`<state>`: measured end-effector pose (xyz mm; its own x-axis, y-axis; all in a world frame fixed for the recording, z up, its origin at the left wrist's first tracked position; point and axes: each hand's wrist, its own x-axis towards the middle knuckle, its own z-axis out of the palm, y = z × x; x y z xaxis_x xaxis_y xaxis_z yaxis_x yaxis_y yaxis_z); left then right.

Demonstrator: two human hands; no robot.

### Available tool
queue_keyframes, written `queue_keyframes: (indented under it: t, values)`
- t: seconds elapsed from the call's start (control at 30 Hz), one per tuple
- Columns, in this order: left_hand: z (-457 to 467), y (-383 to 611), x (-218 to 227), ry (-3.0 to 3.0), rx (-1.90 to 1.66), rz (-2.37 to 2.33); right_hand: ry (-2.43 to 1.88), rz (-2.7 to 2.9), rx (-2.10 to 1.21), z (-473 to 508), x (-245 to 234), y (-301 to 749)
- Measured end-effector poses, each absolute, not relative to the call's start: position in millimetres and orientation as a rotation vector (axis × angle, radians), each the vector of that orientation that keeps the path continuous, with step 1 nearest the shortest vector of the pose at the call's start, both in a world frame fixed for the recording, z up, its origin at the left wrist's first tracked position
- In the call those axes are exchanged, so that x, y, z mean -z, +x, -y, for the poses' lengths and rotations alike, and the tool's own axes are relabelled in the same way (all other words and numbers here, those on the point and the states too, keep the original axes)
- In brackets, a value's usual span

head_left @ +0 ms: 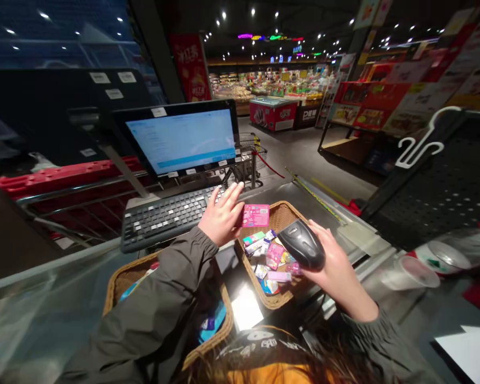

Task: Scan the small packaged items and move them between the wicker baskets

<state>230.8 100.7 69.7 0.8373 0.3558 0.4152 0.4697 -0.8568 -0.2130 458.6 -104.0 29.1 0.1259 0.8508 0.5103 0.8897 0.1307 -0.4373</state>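
Observation:
My left hand [223, 214] is at the right end of the black keyboard [164, 218], its fingers stretched over the last keys. Between its thumb and palm sticks out a flat pink packet [256, 215] with a barcode, held above the far edge of a wicker basket [278, 303]. In my right hand [336, 266] is a black handheld barcode scanner [302, 244], closed around its grip, over the same basket. Small colourful packs lie in that basket, among them a pink pack [274, 256] and a pale pink box [279, 276].
A second wicker basket [226, 320] with blue packs lies partly beneath my left sleeve. Behind the keyboard stands a lit monitor [184, 137]. A yellow measuring tape [318, 197] runs along the counter's far right. Clear plastic cups [416, 271] and a white hanger [422, 144] are at right.

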Motion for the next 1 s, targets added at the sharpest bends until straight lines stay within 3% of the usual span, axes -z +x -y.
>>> queue_keyframes:
  t: [0.43, 1.0]
  values:
    - [-70.6, 105.9, -92.5, -2.44, 0.687, 0.947, -1.423, 1.931, 0.053, 85.8, -53.4, 371.8]
    - [-59.1, 56.7, -87.9, -2.394, 0.668, 0.993, -1.373, 1.966, 0.048, 80.0, -57.9, 327.8]
